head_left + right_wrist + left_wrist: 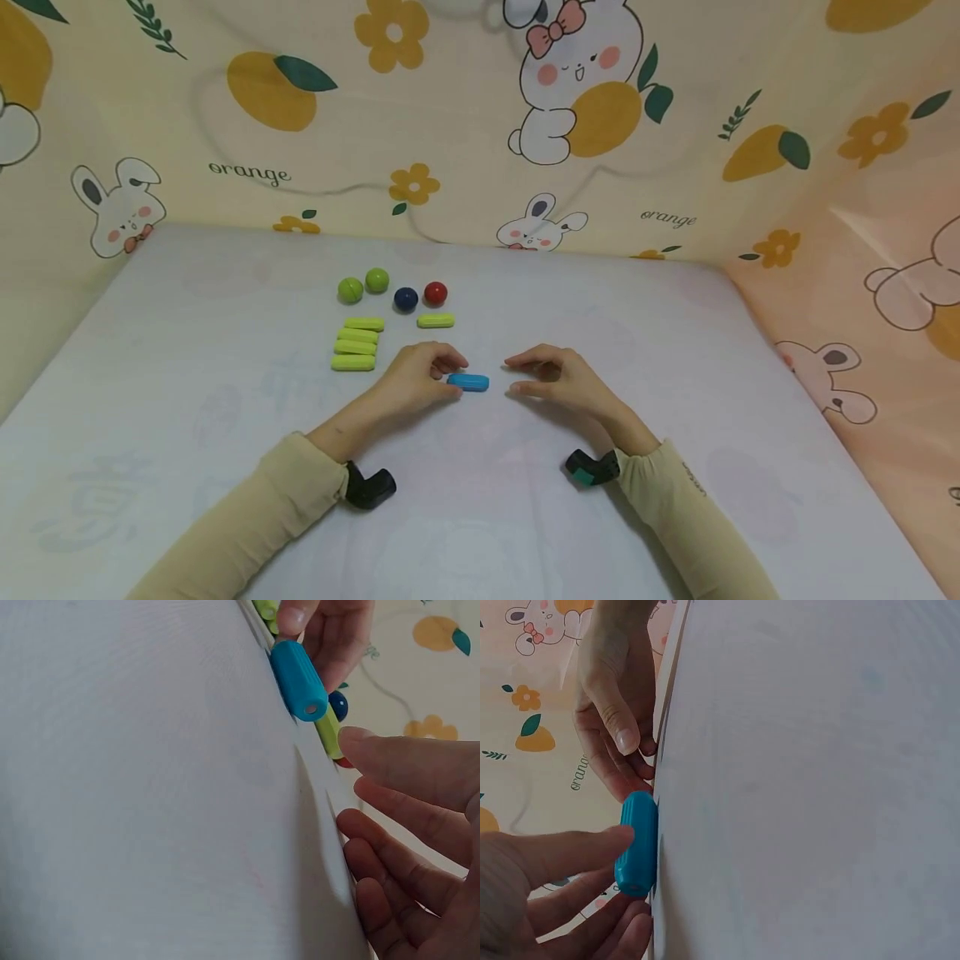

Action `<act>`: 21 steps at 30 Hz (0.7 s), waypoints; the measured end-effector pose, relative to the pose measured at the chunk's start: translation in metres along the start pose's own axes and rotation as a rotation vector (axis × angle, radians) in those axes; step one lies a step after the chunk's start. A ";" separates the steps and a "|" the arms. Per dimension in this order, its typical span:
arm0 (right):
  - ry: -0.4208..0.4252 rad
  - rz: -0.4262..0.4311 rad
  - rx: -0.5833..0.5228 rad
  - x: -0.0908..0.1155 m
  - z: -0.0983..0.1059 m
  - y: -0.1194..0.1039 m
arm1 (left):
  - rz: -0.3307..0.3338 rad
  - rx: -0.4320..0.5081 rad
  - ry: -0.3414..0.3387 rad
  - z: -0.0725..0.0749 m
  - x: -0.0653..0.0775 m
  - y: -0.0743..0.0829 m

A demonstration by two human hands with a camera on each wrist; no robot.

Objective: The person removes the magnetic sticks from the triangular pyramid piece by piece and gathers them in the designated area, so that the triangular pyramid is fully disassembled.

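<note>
A blue ridged stick-shaped piece (468,382) with rounded ends lies on the white table. My left hand (416,375) is around its left end, thumb on the near side and fingers on the far side. A gap shows between those fingers and the piece; in the left wrist view the thumb (592,851) overlaps it, and whether it touches I cannot tell. To the right, apart from the piece, my right hand (562,379) holds nothing, its thumb and fingers spread apart. In the right wrist view the blue piece (298,679) is beyond the right thumb (405,761).
Several yellow-green sticks (355,347) lie in a stack-like row left of the hands, with another yellow-green stick (436,321) farther right. Behind are two green balls (350,290), a dark blue ball (406,299) and a red ball (435,292). Patterned cloth (465,125) hangs behind the table.
</note>
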State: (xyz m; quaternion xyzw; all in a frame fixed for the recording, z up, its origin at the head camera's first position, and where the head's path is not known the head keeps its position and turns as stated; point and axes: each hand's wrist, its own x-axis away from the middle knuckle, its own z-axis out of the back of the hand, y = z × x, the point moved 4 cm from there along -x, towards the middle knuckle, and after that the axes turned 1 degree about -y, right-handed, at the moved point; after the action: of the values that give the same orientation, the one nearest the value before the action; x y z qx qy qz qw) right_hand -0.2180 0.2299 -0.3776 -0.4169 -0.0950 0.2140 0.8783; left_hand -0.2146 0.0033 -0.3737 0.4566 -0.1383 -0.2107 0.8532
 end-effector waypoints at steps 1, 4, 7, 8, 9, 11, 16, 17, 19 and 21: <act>-0.001 -0.003 -0.003 0.000 0.000 0.000 | 0.004 -0.003 -0.004 -0.001 0.000 0.000; -0.006 -0.014 -0.020 0.000 0.000 0.002 | 0.014 -0.012 -0.008 -0.002 -0.002 -0.001; -0.011 -0.011 -0.028 0.000 0.000 0.003 | 0.016 -0.016 -0.009 -0.003 -0.003 -0.001; -0.012 -0.009 -0.030 0.000 0.000 0.003 | 0.015 -0.017 -0.008 -0.003 -0.003 -0.001; -0.012 -0.008 -0.031 0.000 0.000 0.003 | 0.014 -0.016 -0.008 -0.003 -0.003 -0.001; -0.012 -0.009 -0.034 0.000 0.000 0.003 | 0.012 -0.015 -0.007 -0.003 -0.002 0.000; -0.011 -0.012 -0.029 -0.001 0.000 0.004 | 0.020 -0.006 0.009 0.000 -0.003 -0.001; -0.012 -0.013 -0.028 -0.001 0.000 0.004 | 0.029 -0.001 0.016 0.002 -0.003 -0.002; -0.012 -0.017 -0.028 0.000 0.000 0.004 | 0.044 0.007 0.037 0.006 -0.003 -0.005; -0.010 -0.015 -0.029 0.000 0.000 0.003 | 0.060 0.014 0.058 0.010 -0.004 -0.008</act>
State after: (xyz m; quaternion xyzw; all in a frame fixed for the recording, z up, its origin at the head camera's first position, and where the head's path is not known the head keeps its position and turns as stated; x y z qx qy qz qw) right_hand -0.2193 0.2320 -0.3800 -0.4277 -0.1055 0.2078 0.8733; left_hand -0.2240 -0.0059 -0.3752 0.4641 -0.1287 -0.1707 0.8596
